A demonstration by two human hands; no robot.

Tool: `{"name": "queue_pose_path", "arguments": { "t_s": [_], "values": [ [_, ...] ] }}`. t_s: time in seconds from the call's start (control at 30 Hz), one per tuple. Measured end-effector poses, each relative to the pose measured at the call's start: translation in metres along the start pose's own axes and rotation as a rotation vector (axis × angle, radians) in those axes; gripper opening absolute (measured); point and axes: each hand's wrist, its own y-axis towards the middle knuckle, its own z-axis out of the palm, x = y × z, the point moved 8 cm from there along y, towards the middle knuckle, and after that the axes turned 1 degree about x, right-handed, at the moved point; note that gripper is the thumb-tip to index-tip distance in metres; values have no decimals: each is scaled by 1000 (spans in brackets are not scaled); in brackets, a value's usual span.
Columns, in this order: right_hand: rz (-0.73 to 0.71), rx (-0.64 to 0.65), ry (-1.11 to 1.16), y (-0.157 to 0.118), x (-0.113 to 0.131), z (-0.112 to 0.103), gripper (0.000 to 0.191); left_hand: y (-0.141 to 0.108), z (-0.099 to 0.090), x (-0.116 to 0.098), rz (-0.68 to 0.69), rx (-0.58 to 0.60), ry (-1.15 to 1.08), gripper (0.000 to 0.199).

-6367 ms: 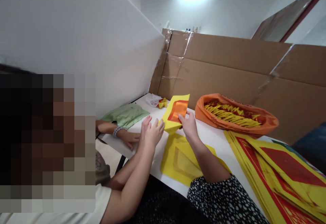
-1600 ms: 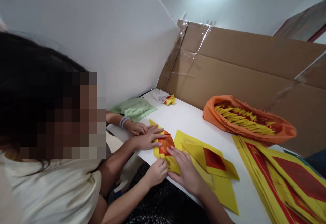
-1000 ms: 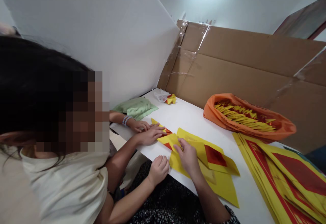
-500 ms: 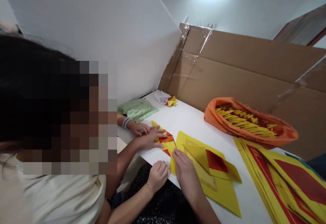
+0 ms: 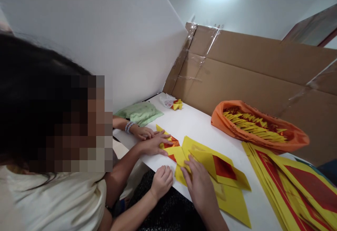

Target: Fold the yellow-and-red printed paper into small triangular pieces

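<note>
Folding: seems to be the step; the paper [image 5: 173,142] lies on the table [image 5: 192,119], mid-clock.
Left hand [image 5: 155,143]: ten o'clock, fingers apart, flat on the paper.
Right hand [image 5: 199,182]: five o'clock, at the flap [image 5: 179,154]; cannot tell if it pinches.
Helper's hand [image 5: 162,182]: seven o'clock, curled, off the paper.
Good crease: press down with the left, match edges, then rub along the bend.

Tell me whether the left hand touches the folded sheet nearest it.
Touching. The head view shows the left hand palm-down, its spread fingers lying across that folded sheet.
</note>
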Motion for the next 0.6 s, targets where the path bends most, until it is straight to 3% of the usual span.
{"name": "queue_pose_path", "arguments": {
  "t_s": [0.07, 0.17, 0.33, 0.47, 0.6],
  "values": [
    [-74, 38, 20, 18, 12, 4, 37, 4, -7, -4, -18, 10, -17, 46],
    [-163, 177, 66, 26, 29, 26, 43, 6, -17, -11, 6, 13, -37, 43],
    [-30, 316, 27, -2, 23, 54, 53, -2, -22, -8, 1, -12, -85, 40],
    [67, 411, 34, -19, 12, 45, 60, -2, -21, -3, -6, 8, -181, 41],
    [186, 427, 144, 5, -5, 23, 44, 11, -29, -1, -9, 39, -288, 42]
  ]
}}
